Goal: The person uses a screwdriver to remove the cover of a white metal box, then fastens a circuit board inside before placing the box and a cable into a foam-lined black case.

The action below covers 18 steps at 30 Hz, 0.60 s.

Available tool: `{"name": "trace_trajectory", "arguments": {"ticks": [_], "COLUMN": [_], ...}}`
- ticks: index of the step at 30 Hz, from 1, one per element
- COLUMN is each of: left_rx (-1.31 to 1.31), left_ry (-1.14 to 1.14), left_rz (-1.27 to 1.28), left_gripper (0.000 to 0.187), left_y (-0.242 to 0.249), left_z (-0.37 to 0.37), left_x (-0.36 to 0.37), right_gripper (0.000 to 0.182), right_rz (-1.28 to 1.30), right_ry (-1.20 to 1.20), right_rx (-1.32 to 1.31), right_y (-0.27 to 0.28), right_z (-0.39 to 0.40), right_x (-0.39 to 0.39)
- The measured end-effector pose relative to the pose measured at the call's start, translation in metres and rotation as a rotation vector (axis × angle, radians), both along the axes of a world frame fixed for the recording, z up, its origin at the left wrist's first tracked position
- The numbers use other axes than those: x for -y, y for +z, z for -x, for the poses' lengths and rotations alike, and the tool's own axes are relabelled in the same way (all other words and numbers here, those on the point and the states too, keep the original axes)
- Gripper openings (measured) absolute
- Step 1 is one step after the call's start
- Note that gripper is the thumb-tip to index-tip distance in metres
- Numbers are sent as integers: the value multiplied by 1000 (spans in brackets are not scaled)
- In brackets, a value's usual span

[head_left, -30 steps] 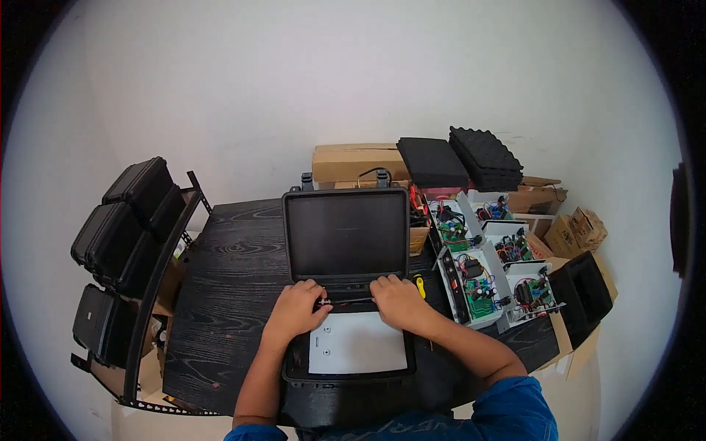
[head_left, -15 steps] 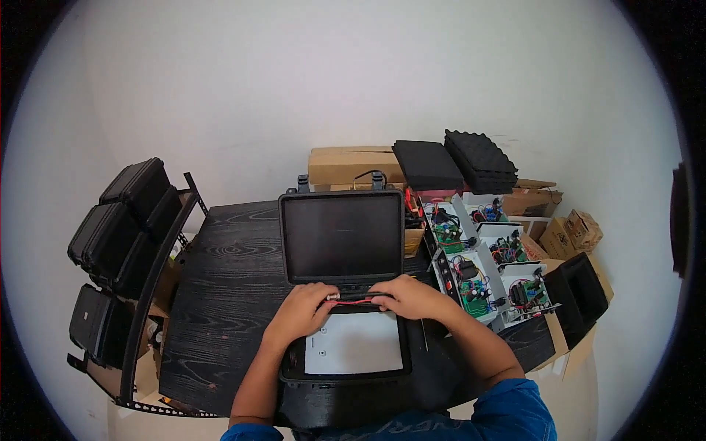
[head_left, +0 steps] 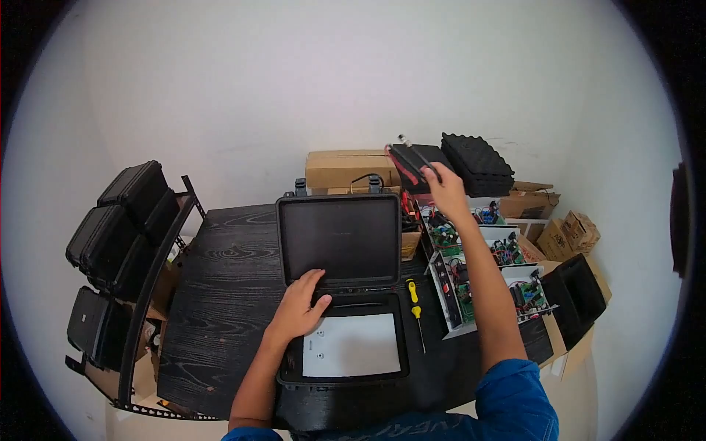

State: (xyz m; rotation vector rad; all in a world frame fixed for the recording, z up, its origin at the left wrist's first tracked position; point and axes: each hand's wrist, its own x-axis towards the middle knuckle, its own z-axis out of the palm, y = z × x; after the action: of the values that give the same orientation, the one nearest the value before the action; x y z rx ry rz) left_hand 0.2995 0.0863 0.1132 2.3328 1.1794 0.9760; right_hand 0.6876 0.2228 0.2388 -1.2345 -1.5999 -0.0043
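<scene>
An open black hard case (head_left: 282, 242) lies on the dark table, its lid leaning back. In its base sits a white panel (head_left: 360, 345) with small fittings at the left. My left hand (head_left: 297, 305) rests on the hinge side of the case at the left, fingers apart and holding nothing. Raised beyond the case to the right, my right hand (head_left: 444, 189) is closed on a cable bundle (head_left: 419, 156), black and red with a metal connector at its end. The bundle hangs over the black foam sheets. A yellow-handled screwdriver (head_left: 417, 312) lies right of the case.
Several white trays (head_left: 448, 294) of circuit boards fill the right of the table (head_left: 228, 294). Behind stand a long cardboard box (head_left: 346, 167) and wavy black foam (head_left: 478, 165). Closed black cases (head_left: 110, 235) sit on a rack at the left; cardboard boxes (head_left: 566, 239) are at the far right.
My right hand has lifted the cable bundle from the case, up and to the right. My left hand has let go of it and stays at the case. The screwdriver is now uncovered.
</scene>
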Motion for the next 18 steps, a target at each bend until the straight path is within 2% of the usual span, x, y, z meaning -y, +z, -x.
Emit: {"name": "trace_trajectory", "arguments": {"ticks": [3, 8, 11, 12, 15, 18], "left_rx": [-33, -65, -70, -72, -76, -125], "left_ry": [11, 17, 11, 13, 17, 30], "left_rz": [12, 32, 27, 7, -30, -13], "left_gripper": [63, 60, 60, 59, 53, 40], "left_y": [-3, -1, -4, -5, -7, 5], "left_z": [1, 0, 1, 1, 0, -2], "left_x": [-1, 0, -1, -1, 0, 4], "right_gripper": [29, 23, 31, 39, 42, 47], "right_rz": [-30, 205, 87, 144, 176, 207], "right_ry": [-82, -74, -89, -58, 110, 131], "right_rx": [215, 501, 839, 926, 980, 1225], "right_y": [-24, -75, -110, -111, -105, -102], "right_z": [8, 22, 14, 19, 16, 15], "right_x": [-36, -50, -67, -65, -58, -61]}}
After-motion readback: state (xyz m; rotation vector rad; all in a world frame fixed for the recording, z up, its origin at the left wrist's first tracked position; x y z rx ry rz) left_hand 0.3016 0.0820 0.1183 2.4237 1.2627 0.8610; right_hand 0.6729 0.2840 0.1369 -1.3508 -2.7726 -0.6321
